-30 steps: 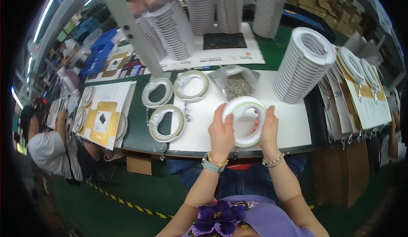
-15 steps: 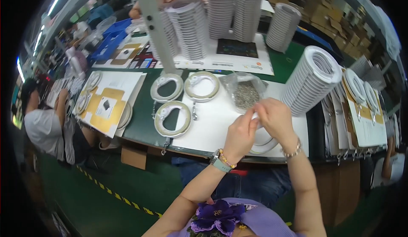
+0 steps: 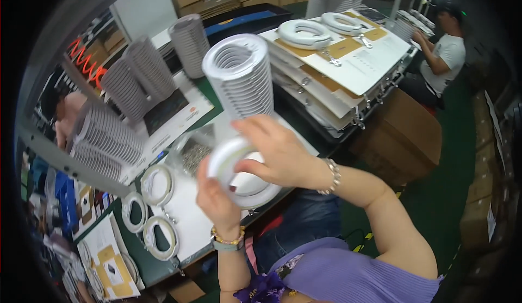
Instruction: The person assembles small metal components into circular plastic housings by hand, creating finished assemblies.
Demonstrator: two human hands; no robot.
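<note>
Plastic, white and smooth, made up the ring [image 3: 239, 175] that both hands held above the near edge of the white work mat [image 3: 185, 216]; it was a flat, wide circular hoop tilted toward the camera, with a hollow centre and a small dark mark on its inner face; the right hand [image 3: 277, 153] curled over its upper rim, thumb and fingers pinching the band; the left hand [image 3: 217, 200] cupped it from below and behind, fingers pressed against the outer wall, a beaded bracelet at the wrist; just beyond the right hand rose a tall stack of white rings [image 3: 242, 75], ribbed along its side like a coil, standing upright on the bench; further left leaned several more grey-white ribbed stacks [image 3: 141, 75]; three open rings [image 3: 157, 216] with pale rims lay flat on the mat near the left hand, well apart from the held one; a clear crinkled bag of small metal parts [image 3: 196, 153] sat between them and the tall stack; to the right, tilted brown boards [image 3: 337, 47] carried two thicker white rings; another person [image 3: 443, 53] in a white shirt sat at the far right.
</note>
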